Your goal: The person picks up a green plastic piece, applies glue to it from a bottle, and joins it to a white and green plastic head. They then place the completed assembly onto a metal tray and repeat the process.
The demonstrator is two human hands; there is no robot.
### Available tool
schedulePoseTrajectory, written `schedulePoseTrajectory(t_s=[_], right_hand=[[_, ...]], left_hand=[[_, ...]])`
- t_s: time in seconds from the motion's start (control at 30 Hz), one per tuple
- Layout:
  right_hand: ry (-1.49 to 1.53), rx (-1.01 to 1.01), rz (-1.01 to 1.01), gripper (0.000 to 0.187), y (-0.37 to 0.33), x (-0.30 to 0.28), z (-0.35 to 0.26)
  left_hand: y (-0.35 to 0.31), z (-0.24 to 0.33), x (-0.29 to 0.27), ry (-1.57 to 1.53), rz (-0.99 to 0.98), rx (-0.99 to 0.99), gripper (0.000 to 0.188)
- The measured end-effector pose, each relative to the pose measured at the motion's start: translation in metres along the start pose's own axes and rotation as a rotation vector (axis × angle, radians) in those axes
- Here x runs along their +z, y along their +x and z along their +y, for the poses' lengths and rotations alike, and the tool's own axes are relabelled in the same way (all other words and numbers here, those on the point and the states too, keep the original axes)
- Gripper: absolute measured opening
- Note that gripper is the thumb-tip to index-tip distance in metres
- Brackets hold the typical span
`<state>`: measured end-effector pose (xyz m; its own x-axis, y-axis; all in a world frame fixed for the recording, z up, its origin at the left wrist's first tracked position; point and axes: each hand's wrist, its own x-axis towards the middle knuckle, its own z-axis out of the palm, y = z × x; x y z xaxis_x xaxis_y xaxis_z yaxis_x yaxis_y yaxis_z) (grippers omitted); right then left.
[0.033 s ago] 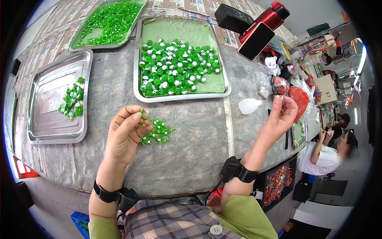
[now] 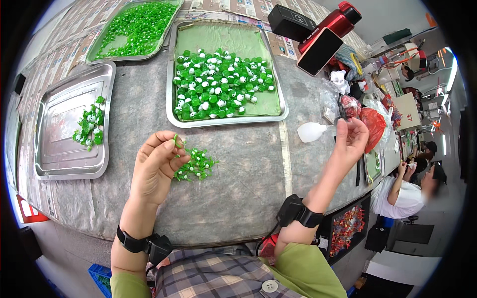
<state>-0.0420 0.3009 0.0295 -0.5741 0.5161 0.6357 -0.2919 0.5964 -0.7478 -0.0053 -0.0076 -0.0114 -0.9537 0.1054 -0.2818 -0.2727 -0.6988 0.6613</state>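
My left hand [image 2: 155, 171] is closed in a pinch on a small green plastic piece [image 2: 177, 142], mostly covered by the fingertips. Just beyond its fingers, a loose pile of small green pieces with white eye-like parts [image 2: 199, 165] lies on the grey table cover. My right hand [image 2: 352, 141] is raised at the right, its thumb apart from the curled fingers, and no object shows in it. The nearest thing on its left is a white squeeze bottle [image 2: 311, 132] lying on its side. A red plastic bag [image 2: 373, 128] appears behind that hand.
A metal tray [image 2: 171, 107] beyond my hands holds green-and-white balls. At the left stands another tray [image 2: 59, 149] with a few assembled pieces; a third tray [image 2: 92, 58] of green parts lies far left. A phone [image 2: 320, 51] leans by a red flask [image 2: 338, 22]. Another person [image 2: 400, 196] sits right.
My right hand has shifted slightly left, and its thumb and fingertips have spread apart. My left hand is almost still, keeping its pinch on the green piece.
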Motion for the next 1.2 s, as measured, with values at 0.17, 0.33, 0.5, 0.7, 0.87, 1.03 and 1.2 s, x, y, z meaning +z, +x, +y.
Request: schedulePoseTrajectory(t_s=[0.17, 0.33, 0.5, 0.7, 0.87, 1.03, 1.2], right_hand=[[-0.307, 0.299, -0.632, 0.046, -0.001, -0.014, 0.049], [-0.226, 0.421, -0.699, 0.038, -0.008, 0.005, 0.039], [0.467, 0.307, -0.590, 0.035, -0.026, 0.037, -0.057], [0.478, 0.033, -0.419, 0.052, -0.045, 0.043, -0.087], [0.511, 0.092, -0.435, 0.057, -0.061, 0.047, -0.098], [0.504, -0.096, -0.576, 0.055, -0.067, 0.047, -0.093], [0.475, -0.154, -0.603, 0.050, -0.067, 0.048, -0.093]], left_hand=[[-0.001, 0.000, -0.002, -0.031, -0.017, 0.016, 0.012], [-0.003, -0.001, 0.002, -0.015, -0.038, -0.052, 0.013], [-0.006, -0.003, 0.002, 0.012, -0.116, -0.126, 0.013], [-0.005, -0.002, 0.001, -0.013, -0.142, -0.147, 0.010], [-0.005, -0.003, 0.000, -0.032, -0.151, -0.149, 0.011], [-0.004, -0.004, 0.000, -0.036, -0.152, -0.148, 0.010], [-0.004, -0.003, 0.000, -0.034, -0.153, -0.149, 0.009]])
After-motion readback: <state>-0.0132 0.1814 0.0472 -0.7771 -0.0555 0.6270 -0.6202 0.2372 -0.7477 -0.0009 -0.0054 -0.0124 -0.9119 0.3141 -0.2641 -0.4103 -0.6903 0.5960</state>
